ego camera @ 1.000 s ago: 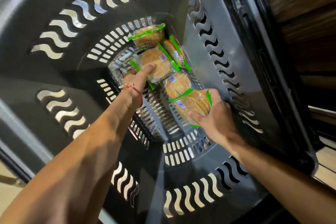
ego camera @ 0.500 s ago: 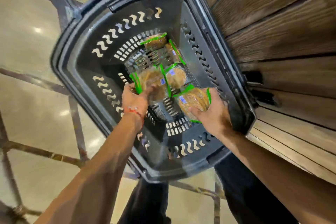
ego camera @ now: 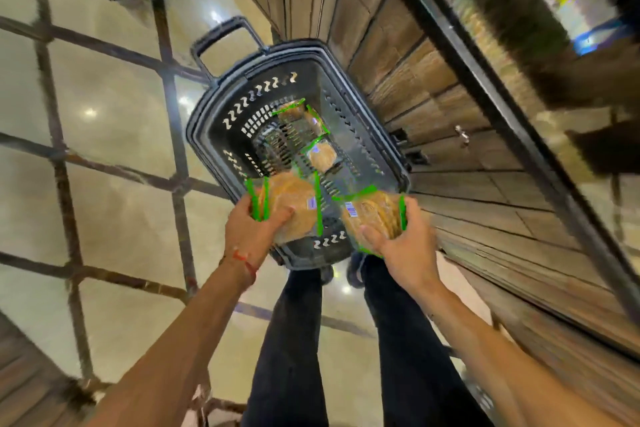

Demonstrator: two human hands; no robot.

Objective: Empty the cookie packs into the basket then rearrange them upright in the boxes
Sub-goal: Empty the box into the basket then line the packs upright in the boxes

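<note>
The left hand (ego camera: 249, 229) and right hand (ego camera: 405, 243) each grip cookie packs (ego camera: 294, 208) — number unclear — three more packs (ego camera: 322, 158) lie beyond in one basket (ego camera: 214, 146).

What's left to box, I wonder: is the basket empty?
Not empty. A few packs lie on the basket floor; the left hand and right hand each hold more.

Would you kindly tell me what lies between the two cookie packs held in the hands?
In the head view, nothing lies between the left pack and the right pack; only the basket and its slotted wall show through the gap.
</note>
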